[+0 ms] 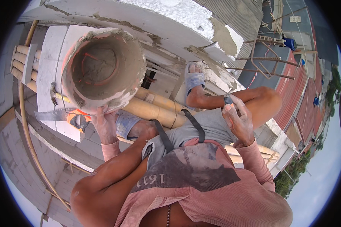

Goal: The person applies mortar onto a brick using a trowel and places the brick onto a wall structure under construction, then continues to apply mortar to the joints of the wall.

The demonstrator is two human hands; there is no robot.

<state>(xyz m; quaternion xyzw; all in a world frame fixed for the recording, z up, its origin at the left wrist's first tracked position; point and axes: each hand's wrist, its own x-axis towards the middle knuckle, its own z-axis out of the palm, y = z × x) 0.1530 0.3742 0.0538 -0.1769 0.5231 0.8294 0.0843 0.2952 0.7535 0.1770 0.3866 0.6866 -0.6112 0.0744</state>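
Beside the left hand (pixel 104 125), a bucket (pixel 129 56) holds grey mortar (pixel 96 65).

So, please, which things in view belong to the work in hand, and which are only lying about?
Probably in use:
bucket, with the left hand at its edge
grey mix inside it
small dark object in the right hand, kind unclear

Apparently just lying about:
orange-handled saw
yellow-handled hammer

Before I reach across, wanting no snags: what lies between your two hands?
In the head view, the left slipper, bamboo poles, dark straps and grey shorts lie between the left hand and right hand.
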